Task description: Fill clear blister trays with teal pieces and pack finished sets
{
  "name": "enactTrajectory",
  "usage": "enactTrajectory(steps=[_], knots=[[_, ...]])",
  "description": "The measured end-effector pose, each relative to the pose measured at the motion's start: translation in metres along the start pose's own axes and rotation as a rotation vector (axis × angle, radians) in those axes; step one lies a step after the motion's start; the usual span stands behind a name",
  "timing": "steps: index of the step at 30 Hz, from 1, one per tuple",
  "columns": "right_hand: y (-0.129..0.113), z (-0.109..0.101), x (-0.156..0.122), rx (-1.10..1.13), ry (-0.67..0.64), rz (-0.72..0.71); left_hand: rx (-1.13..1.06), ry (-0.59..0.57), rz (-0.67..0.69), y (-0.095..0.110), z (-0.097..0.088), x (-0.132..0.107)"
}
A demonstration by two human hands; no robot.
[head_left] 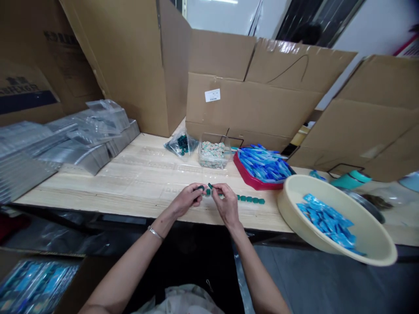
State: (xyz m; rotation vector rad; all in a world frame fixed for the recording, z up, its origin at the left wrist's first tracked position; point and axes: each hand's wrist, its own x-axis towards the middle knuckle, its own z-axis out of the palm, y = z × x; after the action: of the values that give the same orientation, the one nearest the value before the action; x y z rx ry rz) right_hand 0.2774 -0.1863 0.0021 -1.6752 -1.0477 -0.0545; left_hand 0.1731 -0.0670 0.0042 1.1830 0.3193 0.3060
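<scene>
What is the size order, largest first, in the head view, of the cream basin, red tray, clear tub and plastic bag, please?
1. Cream basin, though nearness to the camera may flatter it.
2. Red tray.
3. Clear tub and plastic bag: too alike to rank.

Head-worn view, angled forward and down, over left hand (186,200), right hand (227,203)

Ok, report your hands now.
Left hand pinching a dark teal piece. Right hand pinching another. Row of matching teal pieces on the wooden bench; beige basin of blue packets to the right.
</scene>
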Motion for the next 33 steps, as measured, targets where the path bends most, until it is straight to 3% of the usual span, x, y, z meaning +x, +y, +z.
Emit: enactTrajectory(steps=[2,5,10,14,17,25,33], knots=[[-0.001,0.005,-0.001,-0.115,0.009,-0.12,-0.009,0.004,0.01,-0.006,0.012,0.002],[0.001,0.007,-0.004,-0.129,0.008,-0.172,0.051,0.042,0.04,-0.012,0.016,0.007],[0.008,0.001,-0.003,0.079,-0.015,-0.032,0.109,0.04,0.071,-0.013,0.017,0.009],[0.013,-0.002,-0.001,0.201,-0.021,0.123,-0.038,-0.002,0.031,-0.011,0.024,0.007],[0.014,-0.002,-0.001,0.189,-0.018,0.108,-0.026,0.01,0.046,-0.012,0.026,0.008],[0.023,-0.002,0.0,0.179,-0.054,0.057,0.328,0.146,0.128,-0.019,0.023,0.016],[0.023,-0.001,0.0,0.207,-0.029,0.104,0.465,0.196,0.206,-0.02,0.024,0.021]])
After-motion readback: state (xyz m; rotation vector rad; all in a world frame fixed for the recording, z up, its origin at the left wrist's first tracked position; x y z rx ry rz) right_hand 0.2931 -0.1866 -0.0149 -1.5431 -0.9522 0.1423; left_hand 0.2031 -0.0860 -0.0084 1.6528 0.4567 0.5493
